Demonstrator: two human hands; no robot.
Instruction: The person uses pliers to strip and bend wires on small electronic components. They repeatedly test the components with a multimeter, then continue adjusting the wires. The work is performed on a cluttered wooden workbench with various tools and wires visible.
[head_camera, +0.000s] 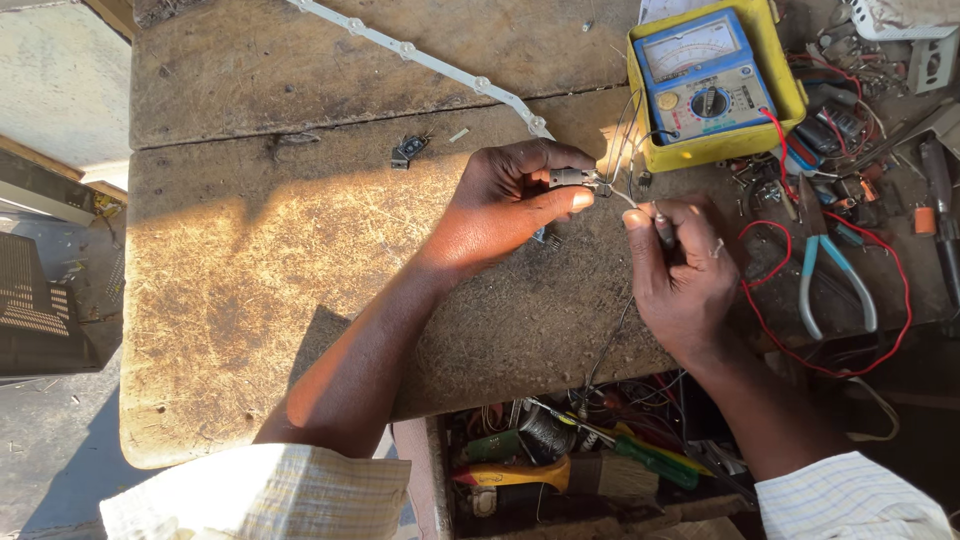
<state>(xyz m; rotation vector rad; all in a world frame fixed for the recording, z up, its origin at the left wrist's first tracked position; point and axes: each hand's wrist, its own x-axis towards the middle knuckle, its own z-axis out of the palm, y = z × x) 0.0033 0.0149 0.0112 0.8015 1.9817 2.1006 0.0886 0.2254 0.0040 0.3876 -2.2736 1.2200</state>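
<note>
Left of the yellow-cased analogue multimeter (712, 85), on the worn wooden bench (300, 260), a small dark component with metal legs (572, 178) is pinched shut between thumb and fingers of the left hand (510, 205). Just right of it, the right hand (685, 280) is clamped on a thin dark probe (664, 230), whose tip is brought near the legs; contact cannot be made out. The meter's needle is unreadable, its red lead (800, 340) partly hidden.

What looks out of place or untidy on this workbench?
Loose red wire sprawls over the blue-handled pliers on the right. One small dark part lies alone on the worn wooden table, apart from both hands.
</note>
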